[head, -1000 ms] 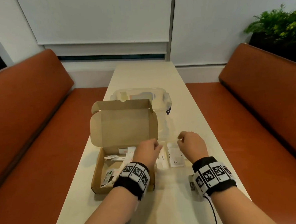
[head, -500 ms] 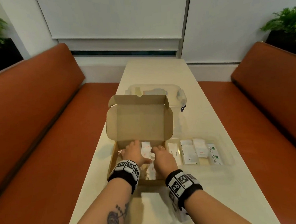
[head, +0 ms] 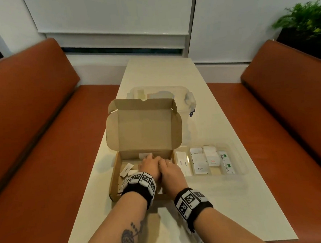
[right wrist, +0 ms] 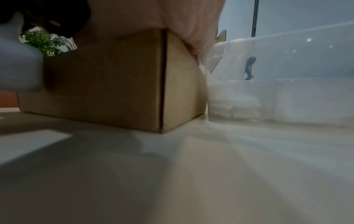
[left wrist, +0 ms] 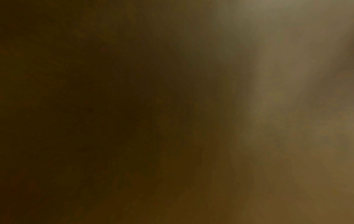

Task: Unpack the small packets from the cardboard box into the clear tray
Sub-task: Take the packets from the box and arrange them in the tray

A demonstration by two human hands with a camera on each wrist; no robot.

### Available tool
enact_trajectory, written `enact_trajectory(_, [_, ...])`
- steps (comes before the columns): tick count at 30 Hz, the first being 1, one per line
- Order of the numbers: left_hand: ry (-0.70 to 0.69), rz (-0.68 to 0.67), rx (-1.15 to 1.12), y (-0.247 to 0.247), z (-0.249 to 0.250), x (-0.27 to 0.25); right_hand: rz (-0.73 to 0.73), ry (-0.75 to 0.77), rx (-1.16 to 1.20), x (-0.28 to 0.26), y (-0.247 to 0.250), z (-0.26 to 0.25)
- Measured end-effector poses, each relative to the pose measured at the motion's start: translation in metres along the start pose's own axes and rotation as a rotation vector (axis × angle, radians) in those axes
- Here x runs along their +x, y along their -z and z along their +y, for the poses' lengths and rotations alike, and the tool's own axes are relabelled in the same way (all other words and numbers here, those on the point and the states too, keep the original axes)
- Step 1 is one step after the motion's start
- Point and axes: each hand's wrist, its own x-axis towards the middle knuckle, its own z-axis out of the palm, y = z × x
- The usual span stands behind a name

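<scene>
The open cardboard box (head: 114,182) stands near the table's front edge, its lid (head: 143,130) upright behind it. Both hands reach into it side by side and touch each other: my left hand (head: 149,164) and my right hand (head: 169,168). Their fingers bend down among the small white packets (head: 126,169), and the backs of the hands hide what the fingers hold. Right of the box, touching it, lies the clear tray (head: 240,160) with several packets (head: 198,162) in rows. The right wrist view shows the box corner (right wrist: 162,81) and the tray wall (right wrist: 287,97). The left wrist view is dark blur.
A clear lidded container (head: 173,91) stands behind the box lid. The narrow cream table (head: 227,211) runs between two orange benches (head: 35,147). A potted plant (head: 307,20) sits at the far right.
My right hand left the tray and moved left into the box. My left hand went deeper into the box, and the two hands now press together.
</scene>
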Motion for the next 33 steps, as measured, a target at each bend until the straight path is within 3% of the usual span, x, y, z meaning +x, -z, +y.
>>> enact_trajectory(5, [0.021,-0.052,-0.027,0.005,0.003,0.000,-0.018,-0.065,0.033,0.003,0.004,0.000])
enact_trajectory(10, [0.037,-0.133,-0.102,0.002,0.008,0.002,0.017,-0.218,0.209,0.006,0.013,-0.003])
enact_trajectory(15, [0.044,-0.094,-0.149,0.002,0.010,0.003,0.101,-0.268,0.367,0.006,0.022,0.000])
enact_trajectory(23, [0.141,0.106,-0.666,0.030,0.002,0.000,0.234,-0.304,0.456,0.009,0.030,0.012])
enact_trajectory(25, [0.173,0.134,-0.905,0.036,0.001,0.000,0.211,-0.307,0.494,0.013,0.033,0.009])
enact_trajectory(29, [0.285,0.140,-1.343,0.048,0.000,0.002,0.090,-0.306,0.793,0.016,0.036,-0.007])
enact_trajectory(33, [0.353,0.085,-1.550,0.053,0.005,0.005,0.013,-0.267,0.857,0.014,0.034,-0.018])
